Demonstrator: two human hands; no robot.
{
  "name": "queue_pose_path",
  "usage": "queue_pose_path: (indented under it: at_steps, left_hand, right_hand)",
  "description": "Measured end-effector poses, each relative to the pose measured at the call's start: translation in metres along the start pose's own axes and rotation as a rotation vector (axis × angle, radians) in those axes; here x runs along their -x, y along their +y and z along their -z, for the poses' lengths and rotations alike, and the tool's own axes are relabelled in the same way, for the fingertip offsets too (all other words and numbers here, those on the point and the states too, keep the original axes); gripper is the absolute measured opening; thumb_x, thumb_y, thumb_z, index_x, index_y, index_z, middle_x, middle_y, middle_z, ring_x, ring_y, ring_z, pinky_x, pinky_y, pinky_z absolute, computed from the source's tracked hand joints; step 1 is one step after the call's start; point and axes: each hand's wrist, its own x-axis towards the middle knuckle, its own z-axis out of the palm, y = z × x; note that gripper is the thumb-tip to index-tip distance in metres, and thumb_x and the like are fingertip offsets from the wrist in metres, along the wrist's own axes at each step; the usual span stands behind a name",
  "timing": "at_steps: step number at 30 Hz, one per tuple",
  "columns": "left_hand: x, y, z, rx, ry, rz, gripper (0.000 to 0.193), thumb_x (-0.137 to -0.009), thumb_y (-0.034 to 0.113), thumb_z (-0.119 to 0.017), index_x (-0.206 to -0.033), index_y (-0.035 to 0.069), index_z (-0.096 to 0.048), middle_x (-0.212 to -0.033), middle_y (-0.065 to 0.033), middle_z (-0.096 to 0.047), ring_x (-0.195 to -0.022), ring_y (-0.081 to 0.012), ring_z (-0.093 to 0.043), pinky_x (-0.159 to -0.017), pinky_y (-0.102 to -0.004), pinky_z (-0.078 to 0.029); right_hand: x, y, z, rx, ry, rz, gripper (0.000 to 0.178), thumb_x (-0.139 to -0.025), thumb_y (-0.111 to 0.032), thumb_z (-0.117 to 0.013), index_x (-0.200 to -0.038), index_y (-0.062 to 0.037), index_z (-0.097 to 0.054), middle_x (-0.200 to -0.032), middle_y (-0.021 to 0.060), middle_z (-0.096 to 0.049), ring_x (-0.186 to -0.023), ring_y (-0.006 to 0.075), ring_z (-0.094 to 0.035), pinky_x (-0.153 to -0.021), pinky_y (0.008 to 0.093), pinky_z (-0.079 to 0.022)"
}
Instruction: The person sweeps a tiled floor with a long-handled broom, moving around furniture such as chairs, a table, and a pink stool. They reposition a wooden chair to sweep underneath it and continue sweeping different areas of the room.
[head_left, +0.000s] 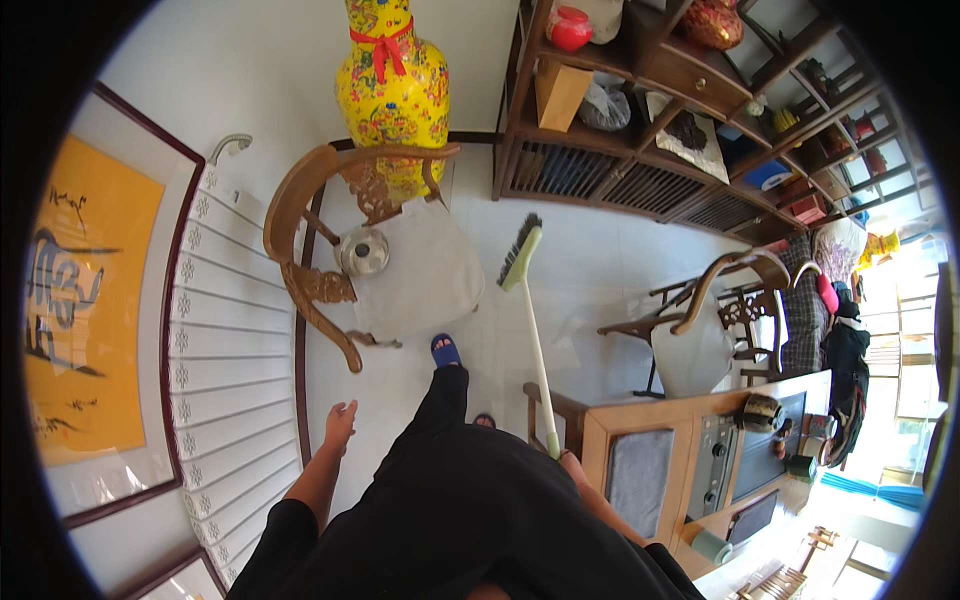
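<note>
A long-handled floor brush (536, 340) slants away in front of me, with a pale stick, a light green head and dark bristles at the floor. Around the green lower end of its stick, my right hand (568, 464) is closed; its fingers are partly hidden beside my dark clothing. My left hand (341, 425) hangs free at my left side, fingers apart and holding nothing, nearest to the white radiator cover. Ahead of it stands a wooden armchair (330, 200) with a pale seat cushion (425, 270). On the cushion's left part rests a round metal lidded pot (362, 252).
A tall yellow vase (392, 100) with a red ribbon stands behind the armchair. Dark wooden shelves (640, 160) line the far right. A second armchair (692, 345) and a wooden tea table (595, 430) are to my right. White radiator panels (240, 350) run along the left wall.
</note>
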Motion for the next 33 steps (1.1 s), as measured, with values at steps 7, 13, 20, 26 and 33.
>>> queue_pose_path:
  at_steps: [7,13,20,26,33]
  left_hand:
    - [-0.092,0.1,-0.011,0.122,0.063,-0.013,0.063,-0.081,0.05,-0.068,-0.114,-0.002,-0.053,-0.093,-0.009,-0.056,-0.079,-0.0181,-0.054,-0.062,-0.0341,-0.047]
    - [-0.131,0.106,-0.021,0.273,0.102,0.07,0.026,-0.082,0.018,-0.069,-0.089,-0.003,-0.056,-0.073,-0.0098,-0.059,-0.061,-0.0225,-0.061,-0.057,-0.0375,-0.051]
    - [-0.118,0.133,-0.028,0.217,0.216,0.146,0.017,-0.078,0.007,-0.061,-0.088,-0.004,-0.054,-0.069,-0.009,-0.057,-0.055,-0.0209,-0.059,-0.055,-0.0352,-0.054]
    - [-0.122,0.126,-0.045,0.193,0.492,0.223,0.02,-0.074,0.006,-0.061,-0.091,-0.003,-0.057,-0.069,-0.0078,-0.059,-0.057,-0.0195,-0.059,-0.052,-0.0344,-0.048]
    - [-0.125,0.097,-0.057,0.095,0.64,0.256,0.024,-0.071,0.005,-0.065,-0.091,-0.001,-0.054,-0.07,-0.0098,-0.06,-0.056,-0.0202,-0.059,-0.051,-0.0349,-0.047]
  right_hand:
    - [-0.078,-0.096,0.043,0.114,0.031,0.216,0.043,-0.078,-0.031,-0.07,-0.102,0.0014,-0.054,-0.087,0.0246,-0.063,-0.084,0.0381,-0.064,-0.074,0.0446,-0.05]
    - [-0.166,-0.225,0.074,-0.203,-0.265,-0.085,0.044,-0.083,-0.034,-0.063,-0.108,0.0011,-0.053,-0.09,0.0248,-0.063,-0.087,0.042,-0.062,-0.076,0.0476,-0.048]
    - [-0.332,-0.377,0.1,0.529,0.048,0.311,0.059,-0.081,-0.013,-0.052,-0.137,-0.0028,-0.034,-0.097,0.0269,-0.064,-0.091,0.0407,-0.064,-0.08,0.0481,-0.05]
    - [-0.458,-0.513,0.107,0.883,-0.031,0.346,0.074,-0.082,-0.013,-0.053,-0.146,0.0003,-0.018,-0.104,0.023,-0.065,-0.093,0.0338,-0.066,-0.078,0.0436,-0.053]
    - [-0.565,-0.59,0.075,1.074,-0.034,0.334,0.073,-0.085,-0.017,-0.052,-0.147,0.0004,-0.017,-0.116,0.0216,-0.062,-0.103,0.0318,-0.064,-0.082,0.0414,-0.052]
